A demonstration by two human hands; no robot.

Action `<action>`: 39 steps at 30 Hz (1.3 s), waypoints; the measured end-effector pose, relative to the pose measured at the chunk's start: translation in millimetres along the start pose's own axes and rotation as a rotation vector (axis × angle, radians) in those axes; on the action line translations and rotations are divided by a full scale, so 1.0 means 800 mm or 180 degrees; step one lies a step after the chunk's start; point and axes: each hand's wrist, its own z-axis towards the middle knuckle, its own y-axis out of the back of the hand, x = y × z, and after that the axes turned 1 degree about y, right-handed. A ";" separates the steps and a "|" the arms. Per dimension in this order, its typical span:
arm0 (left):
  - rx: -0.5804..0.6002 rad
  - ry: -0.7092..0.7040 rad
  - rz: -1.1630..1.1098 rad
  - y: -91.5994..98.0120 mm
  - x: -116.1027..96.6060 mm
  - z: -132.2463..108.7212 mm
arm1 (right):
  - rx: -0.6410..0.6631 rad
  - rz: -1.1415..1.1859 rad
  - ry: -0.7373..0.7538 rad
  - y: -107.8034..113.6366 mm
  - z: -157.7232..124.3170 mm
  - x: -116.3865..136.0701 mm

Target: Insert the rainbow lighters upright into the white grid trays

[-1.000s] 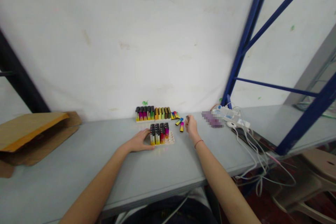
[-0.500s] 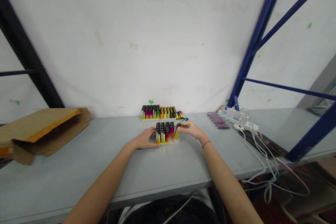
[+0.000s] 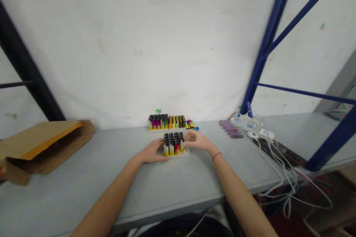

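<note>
Several upright lighters with black tops (image 3: pixel 171 144) stand in rows in a white tray (image 3: pixel 187 152) on the grey table. Around the tray's left side lies my left hand (image 3: pixel 152 151), fingers behind and thumb in front, steadying it. My right hand (image 3: pixel 198 140) is at the right end of the rows, its fingers curved and its thumb by the front right lighter; whether it grips anything is too small to tell. Behind stand another group of black-topped lighters (image 3: pixel 158 122) and a group with yellowish tops (image 3: pixel 176 122). A few loose lighters (image 3: pixel 190 124) lie to their right.
An open cardboard box (image 3: pixel 47 144) sits at the left. To the right are a pixelated purple item (image 3: pixel 231 129), a white power strip (image 3: pixel 251 124) and tangled white cables (image 3: pixel 278 170). Blue metal posts (image 3: pixel 260 59) rise at the right, before the white wall.
A lighter that my right hand held tilted now stands upright at the front right of the rows. My right hand's fingers have curled more. The view has shifted slightly.
</note>
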 end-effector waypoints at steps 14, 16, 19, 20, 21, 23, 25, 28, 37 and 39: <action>0.0028 0.0044 0.0016 0.001 0.001 0.000 | -0.0770 -0.2686 -0.1702 0.024 0.002 -0.036; 0.0030 0.0030 -0.0011 0.002 0.000 -0.001 | -0.0697 -0.2594 -0.1665 0.028 0.001 -0.040; 0.0042 0.0037 -0.0045 0.003 0.001 0.000 | -0.0914 -0.2222 -0.1347 0.034 -0.001 -0.043; 0.0049 0.0049 -0.0055 0.003 0.001 0.000 | -0.1057 -0.2024 -0.1206 0.034 -0.001 -0.043; 0.0059 0.0066 -0.0063 0.003 0.002 0.000 | -0.1197 -0.1802 -0.1073 0.034 -0.001 -0.043; 0.0069 0.0097 -0.0081 0.002 0.003 0.001 | -0.1408 -0.1382 -0.0868 0.032 0.000 -0.043; 0.0058 0.0108 -0.0101 0.002 0.003 0.001 | -0.1551 -0.1114 -0.0797 0.029 0.001 -0.044; 0.0068 0.0120 -0.0094 0.003 0.002 0.001 | -0.1676 -0.1073 -0.0901 0.025 0.001 -0.046; 0.0121 0.0218 -0.0027 0.003 0.002 0.001 | -0.1579 -0.1276 -0.0770 0.016 0.008 -0.044; 0.0098 0.0183 -0.0021 0.003 0.002 0.001 | -0.1589 -0.1236 -0.0854 0.015 0.009 -0.042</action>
